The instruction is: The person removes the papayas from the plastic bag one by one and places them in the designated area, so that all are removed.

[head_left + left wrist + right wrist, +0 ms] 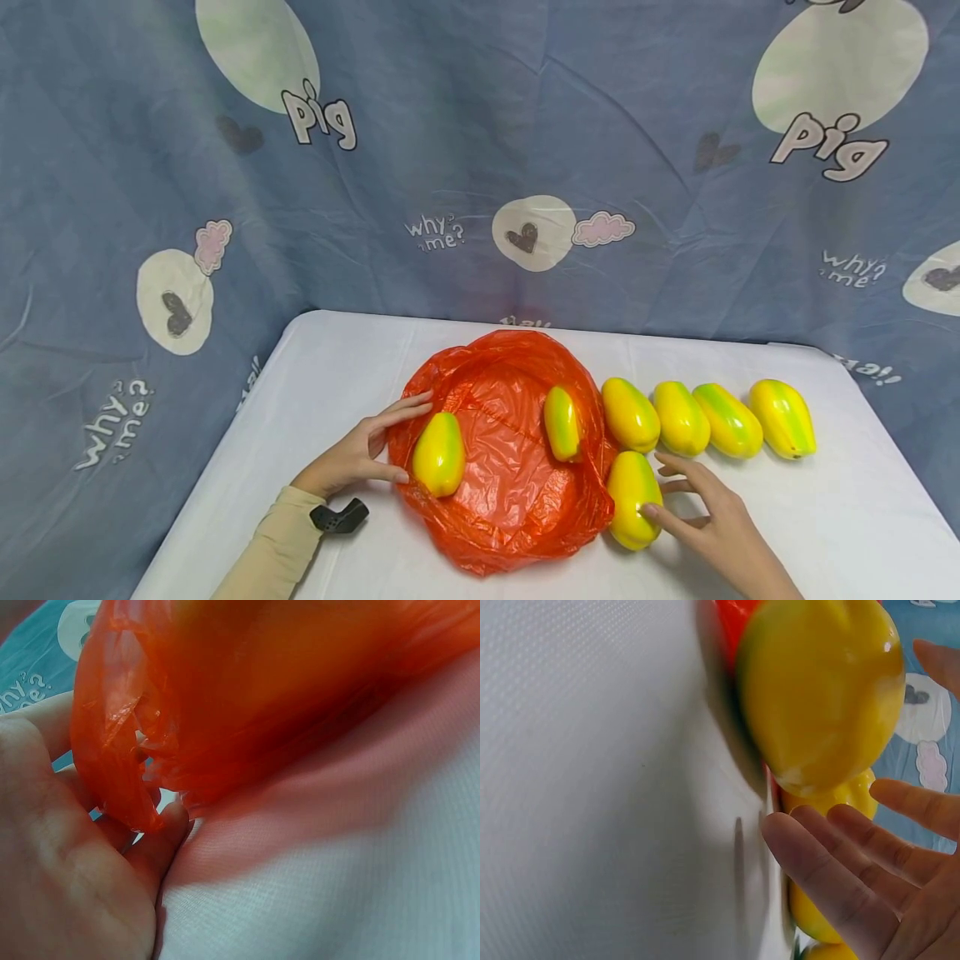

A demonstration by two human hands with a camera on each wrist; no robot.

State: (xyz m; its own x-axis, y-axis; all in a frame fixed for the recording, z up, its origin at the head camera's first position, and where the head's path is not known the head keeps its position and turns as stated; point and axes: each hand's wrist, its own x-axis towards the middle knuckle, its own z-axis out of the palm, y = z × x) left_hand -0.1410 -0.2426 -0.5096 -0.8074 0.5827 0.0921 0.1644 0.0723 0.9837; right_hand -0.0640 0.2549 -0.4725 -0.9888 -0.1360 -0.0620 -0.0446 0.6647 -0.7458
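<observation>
Head view: the near papaya [632,492] sits on the tabletop [840,517] in the lower right of the frame, immediately to the left of the right hand [716,517]. Its long axis runs almost straight up and down the frame, so the grip meets it from the side. The thumb touches its right flank low down, and the other fingers are near its upper right; thumb and fingers stand apart. On its opposite flank is the rim of the red bag [502,475], right beside it, so the papaya lies between bag and right hand, the nearer of the two hands by far. The left hand [363,446] is at the bag's left side, thumb and fingers spread along the rim. Two papayas [438,454] lie inside the bag, at its left and right, and a row of four papayas [681,421] reaches to the right from the bag's upper right.

Left wrist view: the bag's plastic falls in front of the fingers, which lie against it at the left of the frame.

Right wrist view: the near papaya fills the upper centre, foreshortened, with red plastic at its upper left. The fingers fan out straight below it, clear of one another.
</observation>
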